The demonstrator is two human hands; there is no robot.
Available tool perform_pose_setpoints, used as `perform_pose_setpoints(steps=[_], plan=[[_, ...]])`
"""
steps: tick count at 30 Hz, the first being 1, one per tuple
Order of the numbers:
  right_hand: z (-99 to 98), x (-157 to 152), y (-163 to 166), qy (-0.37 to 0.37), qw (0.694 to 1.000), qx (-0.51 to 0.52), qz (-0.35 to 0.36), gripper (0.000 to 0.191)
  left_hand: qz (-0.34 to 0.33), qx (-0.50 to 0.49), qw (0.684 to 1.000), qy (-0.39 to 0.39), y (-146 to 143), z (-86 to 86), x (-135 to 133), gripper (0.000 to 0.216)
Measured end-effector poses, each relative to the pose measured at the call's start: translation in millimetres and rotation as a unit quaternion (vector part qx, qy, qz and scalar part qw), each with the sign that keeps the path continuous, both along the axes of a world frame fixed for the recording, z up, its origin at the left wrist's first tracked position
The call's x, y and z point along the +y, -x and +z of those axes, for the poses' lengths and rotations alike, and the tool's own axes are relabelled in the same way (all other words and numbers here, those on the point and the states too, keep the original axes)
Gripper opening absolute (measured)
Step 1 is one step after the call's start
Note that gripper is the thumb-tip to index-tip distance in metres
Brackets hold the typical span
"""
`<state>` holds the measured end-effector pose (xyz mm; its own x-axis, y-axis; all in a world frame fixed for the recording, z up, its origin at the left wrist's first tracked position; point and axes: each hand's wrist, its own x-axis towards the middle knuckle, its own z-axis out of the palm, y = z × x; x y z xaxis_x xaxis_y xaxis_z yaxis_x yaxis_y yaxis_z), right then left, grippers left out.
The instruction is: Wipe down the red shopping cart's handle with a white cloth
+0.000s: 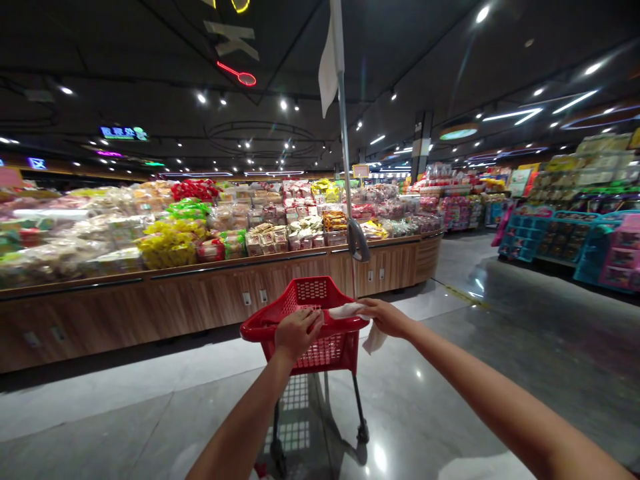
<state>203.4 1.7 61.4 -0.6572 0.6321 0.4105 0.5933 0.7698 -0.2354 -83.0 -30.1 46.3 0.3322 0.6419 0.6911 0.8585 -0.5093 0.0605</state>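
Counter: a long wooden display counter (150, 293) piled with bagged snacks fills the left and centre, beyond the trolley.

Left hand: the left hand (299, 331) lies on the near rim of the trolley, towards its left corner. Its fingers are together and curled over the edge, gripping it.

Trolley: the red perforated plastic basket trolley (260, 328) stands on the glossy grey floor (450, 373), straight ahead of the person and near the counter.

Cloth: a crumpled white cloth (345, 310) rests on the near rim at its right corner, with one end hanging below the hand.

Right hand: the right hand (387, 317) is at that right corner, its fingers closed on the cloth.

Pole: a thin grey metal pole (345, 167) rises from the trolley's right side and carries a white flag at the top.

Racks: blue display racks (550, 233) stand at the far right, well apart from the trolley.
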Motion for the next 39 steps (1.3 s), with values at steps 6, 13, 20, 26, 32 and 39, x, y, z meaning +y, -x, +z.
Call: perform_pose_setpoints(steps=[6,13,20,26,32,39], plan=[[-26.7,-4.8,7.2,-0.015,0.993,0.114,-0.037,0.047,0.011,-0.069,0.995,0.07,13.6,11.2,5.1,0.024],[-36.9,-22.0,17.9,-0.055,0.989,0.138,-0.003,0.044,-0.076,-0.045,0.99,0.114,45.2,20.4,19.5,0.026],[-75.4,-15.8,-10.1,-0.096,0.975,0.199,-0.019,0.038,0.069,0.029,0.994,0.074,18.8,47.3,8.7,0.027],[-88.5,-12.7,-42.8,-0.069,0.946,0.273,-0.159,0.057,0.079,0.029,0.991,0.103,-76.2,62.8,-27.4,0.03],[-67.4,-0.4,-4.2,-0.028,0.955,0.283,-0.082,0.051,0.105,0.086,0.978,0.156,-140.5,10.7,-28.1,0.027],[-81.5,15.3,21.0,0.063,0.966,0.25,-0.033,0.042,0.044,0.09,0.994,0.037,-106.6,-18.8,-17.5,0.027]])
